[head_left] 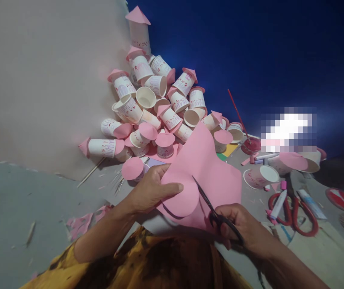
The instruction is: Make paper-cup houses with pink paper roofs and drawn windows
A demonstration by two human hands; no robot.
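Observation:
A large sheet of pink paper is spread before me, with a rounded pink paper piece lying over its near left part. My left hand pinches both at the left edge, thumb on top of the rounded piece and fingers underneath. Dark-handled scissors are in my right hand, fingers through the loops. Their blades point up and left, beside the right edge of the rounded piece, and look nearly closed. Behind the sheet rises a pile of decorated white paper cups, many topped with pink paper cones.
Red-handled scissors, a marker and a loose cup lie to the right. A brush stands in a red paint pot. Pink scraps lie left on the grey floor. Walls close off the back.

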